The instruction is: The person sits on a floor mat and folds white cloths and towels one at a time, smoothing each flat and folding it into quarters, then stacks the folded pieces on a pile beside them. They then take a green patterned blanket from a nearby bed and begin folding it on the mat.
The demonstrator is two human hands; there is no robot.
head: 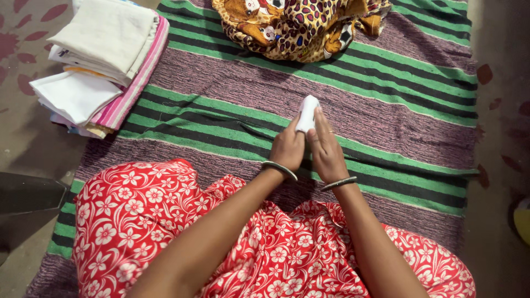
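A small white folded cloth (pixel 307 112) is pinched between both my hands above the striped mat (pixel 386 105). My left hand (pixel 288 148) grips its lower left side, fingers curled. Pressed against the cloth from the right is my right hand (pixel 326 148), fingers extended upward along it. Each wrist wears a metal bangle. My knees, in a red floral garment (pixel 165 221), rest on the mat's near edge.
A stack of folded white and pink-striped cloths (pixel 102 60) sits at the mat's far left corner. A crumpled leopard-and-cartoon print fabric (pixel 301 25) lies at the far edge. A dark object (pixel 27 193) sits on the floor at left.
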